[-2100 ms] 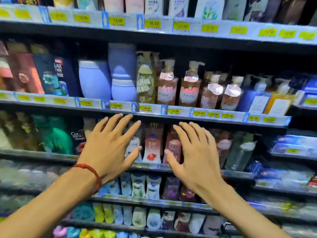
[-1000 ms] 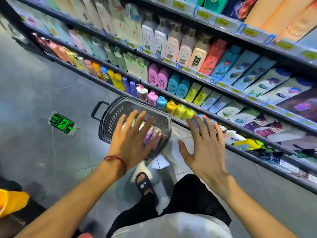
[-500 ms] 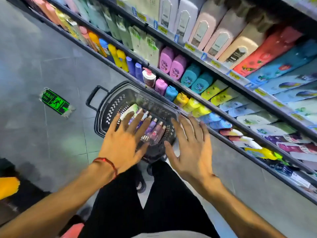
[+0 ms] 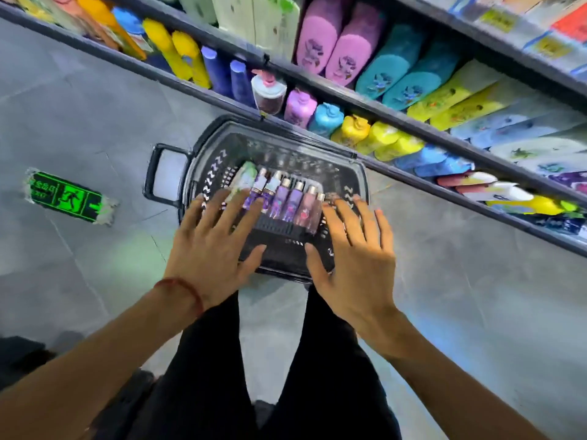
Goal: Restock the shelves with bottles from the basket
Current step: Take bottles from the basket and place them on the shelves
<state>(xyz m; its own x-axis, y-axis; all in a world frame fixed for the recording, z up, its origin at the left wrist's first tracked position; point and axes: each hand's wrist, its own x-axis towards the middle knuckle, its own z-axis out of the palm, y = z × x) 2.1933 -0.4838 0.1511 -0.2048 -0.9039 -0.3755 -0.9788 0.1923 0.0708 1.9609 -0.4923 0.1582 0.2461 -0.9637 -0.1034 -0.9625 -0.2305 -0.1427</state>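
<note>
Both hands spread flat, left hand (image 4: 211, 246) and right hand (image 4: 355, 258), gripping nothing, over basket (image 4: 203, 154) bottles (image 4: 287, 201) mid-frame.

The left hand (image 4: 211, 249) covers the near-left part of the basket (image 4: 203, 144) and the lower ends of two purple bottles (image 4: 287, 201); the right hand (image 4: 352, 265) hides the near-right rim and the base of the last bottle in the row. Whether either hand touches a bottle cannot be told. The bottle labels are too small to read. A pale green pack (image 4: 243, 179) lies half behind the left fingers (image 4: 222, 208). The shelves (image 4: 413, 125) run off the top and right edges, their goods smeared by motion blur; the yellow price tags (image 4: 497, 19) are unreadable. Both forearms are cut by the bottom edge. The black trousers (image 4: 206, 360) hide the feet.
</note>
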